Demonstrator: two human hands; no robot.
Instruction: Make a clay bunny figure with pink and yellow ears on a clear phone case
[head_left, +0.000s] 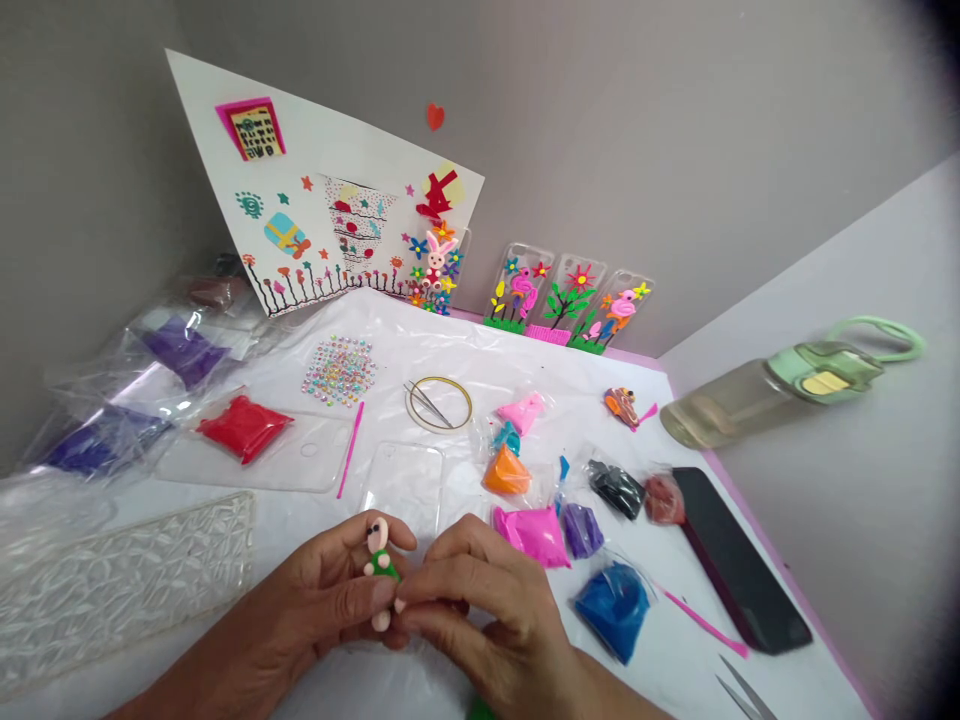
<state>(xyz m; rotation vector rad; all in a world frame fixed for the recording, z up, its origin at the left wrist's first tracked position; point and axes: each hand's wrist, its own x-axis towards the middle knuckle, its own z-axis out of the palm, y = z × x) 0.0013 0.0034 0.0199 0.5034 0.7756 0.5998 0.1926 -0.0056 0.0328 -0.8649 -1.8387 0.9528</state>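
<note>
A small clay figure [381, 563] with a pale pink head, dark eyes and a green body is held upright in my left hand [330, 580], thumb across its lower part and fingers behind. My right hand [487, 600] pinches at the figure's lower right side, where a pale pink bit shows between thumb and forefinger. The fingertips partly cover the figure's lower half. Just behind my hands lies a clear phone case [405, 480]. Packets of magenta clay [532, 536] and orange clay [507, 472] lie beyond my right hand.
Left are a red clay packet [246, 428], a textured clear plate [127, 595] and scattered gems [339, 368]. A bangle [441, 404] lies centrally. Right are blue clay [613, 608], a black phone [742, 560], scissors [744, 690] and a bottle [765, 395]. Decorated cases [574, 300] lean at the back.
</note>
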